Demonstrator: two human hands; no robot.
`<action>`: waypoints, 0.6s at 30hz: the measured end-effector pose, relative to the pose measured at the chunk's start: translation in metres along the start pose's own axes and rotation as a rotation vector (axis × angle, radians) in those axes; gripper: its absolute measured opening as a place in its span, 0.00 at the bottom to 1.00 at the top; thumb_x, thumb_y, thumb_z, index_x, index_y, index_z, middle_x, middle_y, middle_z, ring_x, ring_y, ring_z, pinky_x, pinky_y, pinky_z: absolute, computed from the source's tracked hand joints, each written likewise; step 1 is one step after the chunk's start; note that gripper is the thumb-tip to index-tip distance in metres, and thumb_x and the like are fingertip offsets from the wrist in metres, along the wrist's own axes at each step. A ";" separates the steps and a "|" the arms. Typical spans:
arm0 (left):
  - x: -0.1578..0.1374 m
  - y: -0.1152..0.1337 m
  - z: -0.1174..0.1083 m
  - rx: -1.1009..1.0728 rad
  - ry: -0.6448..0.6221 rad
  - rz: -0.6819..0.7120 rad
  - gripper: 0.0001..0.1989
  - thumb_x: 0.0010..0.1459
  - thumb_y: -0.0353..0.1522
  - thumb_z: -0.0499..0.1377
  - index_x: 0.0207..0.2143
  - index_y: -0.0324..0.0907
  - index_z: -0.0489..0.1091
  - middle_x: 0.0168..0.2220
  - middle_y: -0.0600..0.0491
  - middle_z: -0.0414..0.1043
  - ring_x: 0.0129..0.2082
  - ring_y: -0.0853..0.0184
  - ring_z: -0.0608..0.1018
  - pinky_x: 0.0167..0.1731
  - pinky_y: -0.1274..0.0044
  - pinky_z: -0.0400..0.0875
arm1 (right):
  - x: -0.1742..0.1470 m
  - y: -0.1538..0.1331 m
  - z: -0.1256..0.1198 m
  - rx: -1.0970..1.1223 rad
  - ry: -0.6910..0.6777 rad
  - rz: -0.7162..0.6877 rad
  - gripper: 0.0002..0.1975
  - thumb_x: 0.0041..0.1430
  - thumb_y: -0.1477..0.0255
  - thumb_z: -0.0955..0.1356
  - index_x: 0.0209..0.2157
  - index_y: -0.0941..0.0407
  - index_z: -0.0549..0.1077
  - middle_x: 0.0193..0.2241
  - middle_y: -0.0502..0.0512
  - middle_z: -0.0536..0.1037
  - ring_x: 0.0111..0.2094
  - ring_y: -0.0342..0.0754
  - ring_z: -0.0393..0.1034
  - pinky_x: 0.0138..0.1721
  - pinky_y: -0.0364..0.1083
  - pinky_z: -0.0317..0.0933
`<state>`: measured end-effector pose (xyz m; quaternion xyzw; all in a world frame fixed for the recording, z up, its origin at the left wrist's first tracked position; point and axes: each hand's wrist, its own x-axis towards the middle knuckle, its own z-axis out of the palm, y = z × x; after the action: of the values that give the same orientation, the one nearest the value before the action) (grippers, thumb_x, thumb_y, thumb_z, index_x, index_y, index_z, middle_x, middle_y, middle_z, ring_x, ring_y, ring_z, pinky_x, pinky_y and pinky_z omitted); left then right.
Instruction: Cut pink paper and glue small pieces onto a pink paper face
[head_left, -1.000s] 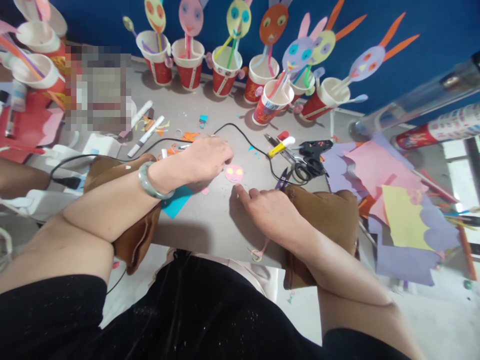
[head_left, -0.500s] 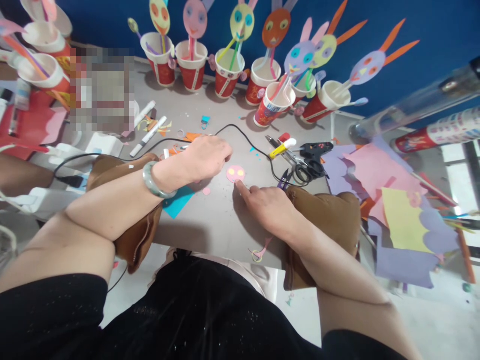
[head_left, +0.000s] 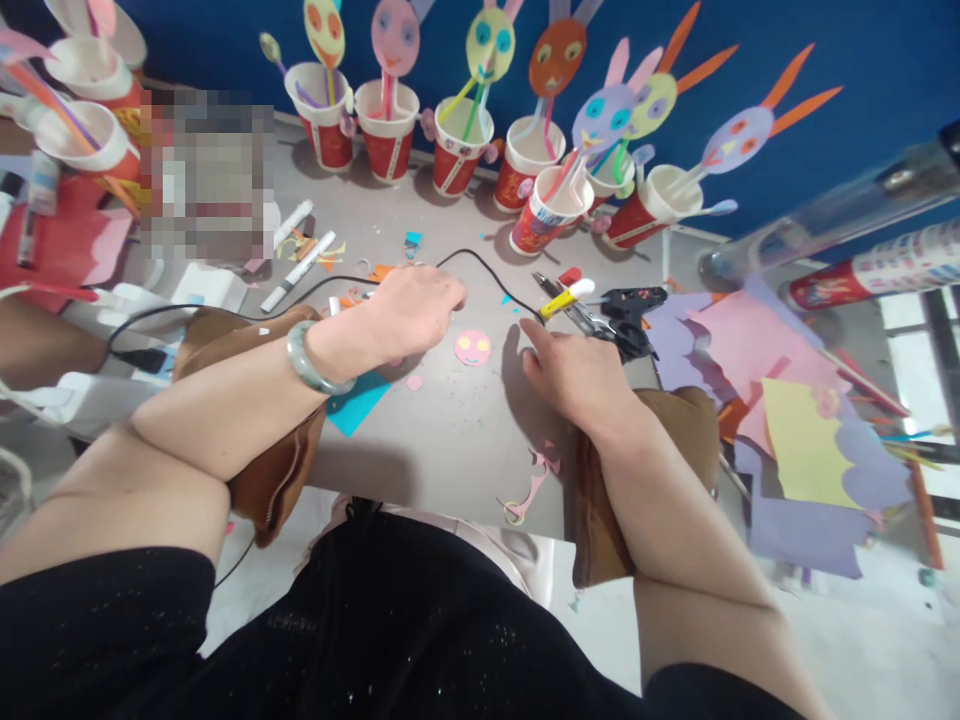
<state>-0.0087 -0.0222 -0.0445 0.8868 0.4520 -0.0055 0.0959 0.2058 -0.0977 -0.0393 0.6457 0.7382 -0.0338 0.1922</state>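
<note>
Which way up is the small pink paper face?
Face up: the pink paper face shows its yellow eyes and blue mouth.

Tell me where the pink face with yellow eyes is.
In the head view, the pink face lies on the table near the picture's middle, between the left hand and the right hand, apart from both.

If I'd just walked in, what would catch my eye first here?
Probably the red-and-white cups lined up before the blue wall, topped with colourful, mostly long-eared paper faces. Then the small pink paper face with yellow eyes, lying on the grey table near the picture's middle.
</note>
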 end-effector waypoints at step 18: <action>0.002 -0.006 -0.005 -0.027 0.056 -0.014 0.19 0.63 0.25 0.55 0.51 0.43 0.81 0.44 0.46 0.84 0.47 0.59 0.83 0.46 0.71 0.73 | 0.015 0.006 0.011 -0.010 -0.088 0.013 0.30 0.69 0.74 0.58 0.71 0.56 0.62 0.45 0.69 0.85 0.42 0.61 0.80 0.38 0.50 0.63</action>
<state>-0.0127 -0.0158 -0.0408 0.8821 0.4607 0.0245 0.0952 0.2129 -0.0860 -0.0532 0.6476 0.7248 -0.0571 0.2281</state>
